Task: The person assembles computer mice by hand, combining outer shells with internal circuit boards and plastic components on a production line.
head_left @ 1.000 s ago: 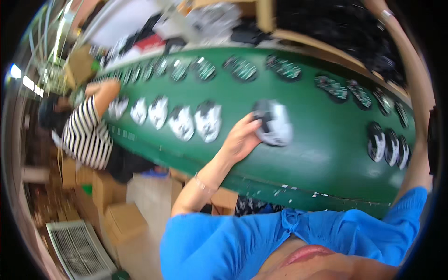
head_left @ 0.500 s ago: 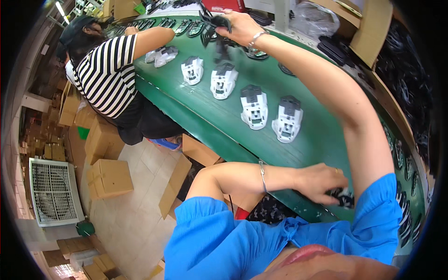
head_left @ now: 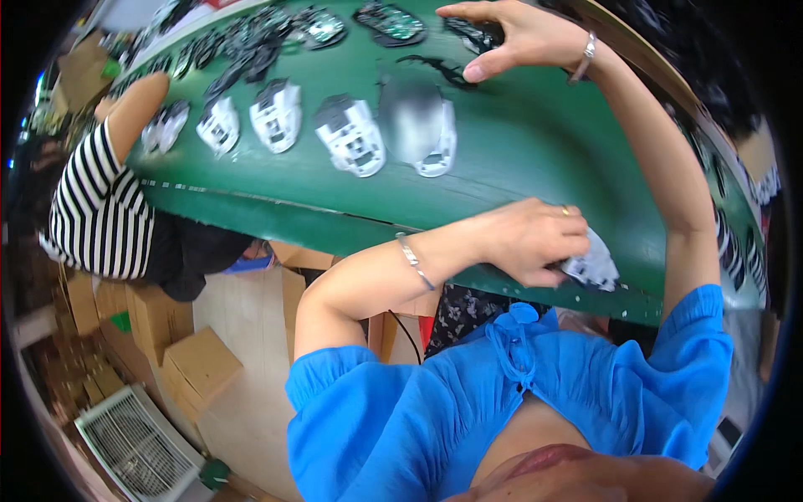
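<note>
My left hand (head_left: pixel 535 243) is closed on a white and grey mouse shell (head_left: pixel 592 263) at the near edge of the green work surface (head_left: pixel 519 159). My right hand (head_left: pixel 523 38) is stretched over the far side, thumb and fingers apart. A thin black plastic piece (head_left: pixel 435 65) lies by its thumb; whether they touch I cannot tell. Between thumb and fingers shows a dark part (head_left: pixel 470 33), apparently on the surface. White mouse shells with dark grey ends stand in a row to the left, one (head_left: pixel 351 138) near the middle. A blurred grey-white shape (head_left: pixel 411 121) overlaps the rightmost shell.
Green circuit boards (head_left: pixel 391 23) line the far side, with black plastic parts (head_left: pixel 251 54) among them. A co-worker in a striped top (head_left: pixel 104 201) leans over the left end. Cardboard boxes (head_left: pixel 199 368) and a white grille-fronted unit (head_left: pixel 138 448) stand on the floor.
The view has turned, shifting the scene leftward. My right hand, which held black plastic parts, is now open. Under my left hand a white and grey shell shows where a dark end was visible.
</note>
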A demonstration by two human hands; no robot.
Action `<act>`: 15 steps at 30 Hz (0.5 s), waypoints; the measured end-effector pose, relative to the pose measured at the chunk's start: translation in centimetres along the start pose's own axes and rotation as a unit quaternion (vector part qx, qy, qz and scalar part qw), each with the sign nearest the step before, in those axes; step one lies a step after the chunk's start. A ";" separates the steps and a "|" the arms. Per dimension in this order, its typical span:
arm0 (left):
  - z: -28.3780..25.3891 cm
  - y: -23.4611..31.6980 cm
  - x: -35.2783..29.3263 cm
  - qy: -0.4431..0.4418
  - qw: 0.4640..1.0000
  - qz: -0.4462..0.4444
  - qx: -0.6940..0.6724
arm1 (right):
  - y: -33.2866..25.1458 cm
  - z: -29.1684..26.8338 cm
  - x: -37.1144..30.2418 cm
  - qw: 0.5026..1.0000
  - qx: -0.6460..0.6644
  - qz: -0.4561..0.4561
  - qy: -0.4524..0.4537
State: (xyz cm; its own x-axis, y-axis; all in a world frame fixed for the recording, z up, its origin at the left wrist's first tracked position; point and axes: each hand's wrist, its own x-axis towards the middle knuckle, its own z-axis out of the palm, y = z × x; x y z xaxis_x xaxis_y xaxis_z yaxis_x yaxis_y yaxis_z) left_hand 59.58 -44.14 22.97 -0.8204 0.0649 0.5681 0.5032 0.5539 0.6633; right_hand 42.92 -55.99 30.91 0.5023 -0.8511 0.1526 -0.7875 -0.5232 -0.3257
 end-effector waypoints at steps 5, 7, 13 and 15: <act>-0.5 -0.3 0.8 -0.034 0.999 0.005 0.016 | -2.1 -0.6 -12.3 0.846 0.418 0.328 0.048; -1.1 -0.6 0.6 -0.017 0.997 0.002 0.071 | -1.9 1.6 -16.3 0.875 0.350 0.308 0.131; -4.0 1.1 -0.8 -0.068 0.968 -0.115 0.210 | -2.4 4.9 -25.5 0.880 0.324 0.286 0.199; -4.5 2.0 -1.1 -0.025 0.961 -0.147 0.233 | -3.3 5.1 -25.9 0.914 0.175 0.285 0.228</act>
State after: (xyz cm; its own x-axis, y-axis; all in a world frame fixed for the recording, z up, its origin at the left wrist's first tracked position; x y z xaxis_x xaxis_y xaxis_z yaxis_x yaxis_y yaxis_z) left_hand 62.70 -46.85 25.90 -0.9263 -0.1191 0.3576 0.0799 0.8651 0.4951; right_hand 34.30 -32.01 23.26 -0.2189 -0.9524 0.2121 -0.6721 -0.0105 -0.7404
